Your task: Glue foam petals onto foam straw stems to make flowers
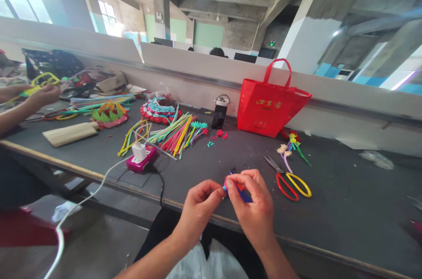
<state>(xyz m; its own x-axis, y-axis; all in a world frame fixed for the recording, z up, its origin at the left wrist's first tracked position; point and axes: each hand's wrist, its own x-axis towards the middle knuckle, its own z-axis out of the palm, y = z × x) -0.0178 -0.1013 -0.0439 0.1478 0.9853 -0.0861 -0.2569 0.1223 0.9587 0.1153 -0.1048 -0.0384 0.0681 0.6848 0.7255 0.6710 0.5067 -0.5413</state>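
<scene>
At the table's near edge my left hand is closed, pinching the end of a short light-blue piece that looks like pipe cleaner. My right hand meets it from the other side, thumb and fingers pinched on the same small piece, which shows some pink. Fingers hide most of its shape. Dark-blue and orange bits show behind the right hand; whether they belong to the held piece I cannot tell. Scissors with red and yellow handles lie partly open to the right. Fuzzy flowers on stems rest behind them.
Colourful pipe cleaners lie left of centre, near small red pieces. A purple power strip holds a white charger with a trailing cable. A red bag and a bottle stand behind. Another person's hands work at far left.
</scene>
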